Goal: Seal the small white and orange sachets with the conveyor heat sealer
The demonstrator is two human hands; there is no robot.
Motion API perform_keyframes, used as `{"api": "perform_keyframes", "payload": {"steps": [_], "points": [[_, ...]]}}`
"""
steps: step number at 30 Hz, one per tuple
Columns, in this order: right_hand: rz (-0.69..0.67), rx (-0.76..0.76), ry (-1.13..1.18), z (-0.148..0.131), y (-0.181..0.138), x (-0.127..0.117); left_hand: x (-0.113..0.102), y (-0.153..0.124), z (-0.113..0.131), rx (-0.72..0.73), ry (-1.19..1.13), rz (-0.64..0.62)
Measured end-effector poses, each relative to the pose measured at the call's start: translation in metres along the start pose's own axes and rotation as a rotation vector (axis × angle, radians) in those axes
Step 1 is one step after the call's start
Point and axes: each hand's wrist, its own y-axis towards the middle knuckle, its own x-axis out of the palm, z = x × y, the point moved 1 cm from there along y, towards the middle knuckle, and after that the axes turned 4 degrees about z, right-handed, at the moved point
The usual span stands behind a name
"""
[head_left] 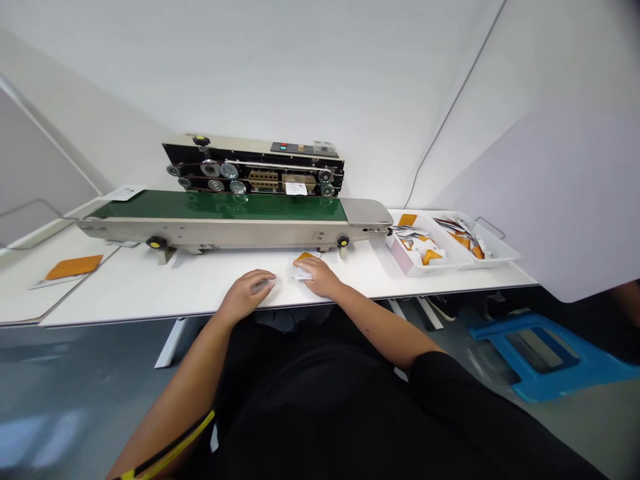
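My right hand (317, 277) lies on a small orange-and-white sachet (303, 265) on the white table (200, 287), with its fingers over the sachet's near part. My left hand (247, 295) rests loosely curled just to the left, near the table's front edge. A pale patch shows under its fingertips, and I cannot tell if it is a clear pouch or a reflection. Directly ahead of both hands stands a beige continuous band sealer (240, 230) with a green conveyor belt (215, 205).
A white compartment tray (417, 257) at the right holds several orange-and-white sachets. At the left, an orange sheet (74, 267) lies on a white board. A white paper (123, 193) lies behind the conveyor's far end. A blue stool (535, 357) stands on the floor at the right.
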Motion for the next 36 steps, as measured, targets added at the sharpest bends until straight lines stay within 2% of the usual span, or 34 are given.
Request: {"api": "perform_keyframes", "payload": {"steps": [3, 6, 9, 12, 16, 19, 21, 26, 29, 32, 36], "points": [[0.070, 0.002, 0.149, 0.003, 0.003, -0.004, -0.001, 0.001, 0.003, -0.003, 0.000, -0.001], [0.277, 0.093, 0.320, 0.008, -0.002, -0.010, -0.001, 0.001, 0.004, -0.008, 0.000, -0.002], [0.482, 0.256, 0.553, 0.011, -0.008, -0.014, 0.000, 0.001, 0.004, -0.014, 0.000, -0.005], [0.535, 0.421, 0.822, 0.011, -0.009, -0.016, 0.001, 0.000, 0.003, -0.018, 0.005, -0.002], [0.536, 0.450, 0.929, 0.002, -0.006, -0.028, 0.001, 0.000, 0.001, -0.018, 0.006, -0.011], [0.526, 0.397, 0.876, -0.003, 0.001, -0.053, 0.001, 0.000, -0.001, -0.013, 0.009, -0.010], [0.579, 0.335, 0.767, -0.002, 0.008, -0.080, 0.001, -0.001, -0.001, -0.009, 0.008, -0.011], [0.771, 0.154, 0.208, 0.019, 0.039, -0.163, 0.002, -0.001, 0.000, -0.005, 0.005, -0.011], [0.797, 0.149, -0.036, 0.041, 0.065, -0.197, 0.002, -0.001, 0.000, 0.002, 0.010, -0.007], [0.738, 0.170, -0.101, 0.059, 0.092, -0.207, 0.001, 0.000, -0.001, 0.002, 0.015, -0.005], [0.608, 0.183, -0.114, 0.068, 0.119, -0.200, 0.000, 0.000, -0.003, -0.006, 0.019, -0.012]]}}
